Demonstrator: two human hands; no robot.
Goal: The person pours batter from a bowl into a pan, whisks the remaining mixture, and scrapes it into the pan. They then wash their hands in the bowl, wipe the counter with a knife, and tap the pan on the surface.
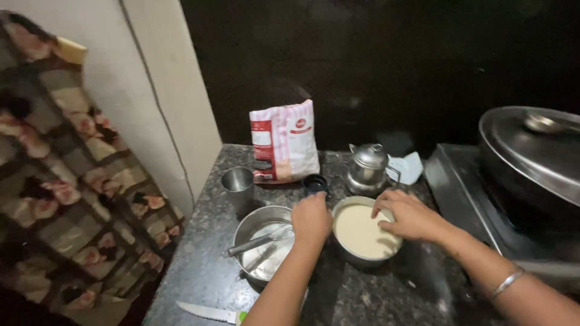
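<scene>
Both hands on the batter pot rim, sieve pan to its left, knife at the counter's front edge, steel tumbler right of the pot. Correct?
Not quite. In the head view the steel tumbler stands left of the batter pot, behind the sieve pan. Left hand, right hand and knife are as stated.

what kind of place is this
Most likely a home kitchen: a speckled stone counter beside a stove bearing a big lidded pan, a small steel kettle, and a bowl of pale batter between the person's hands.
</scene>
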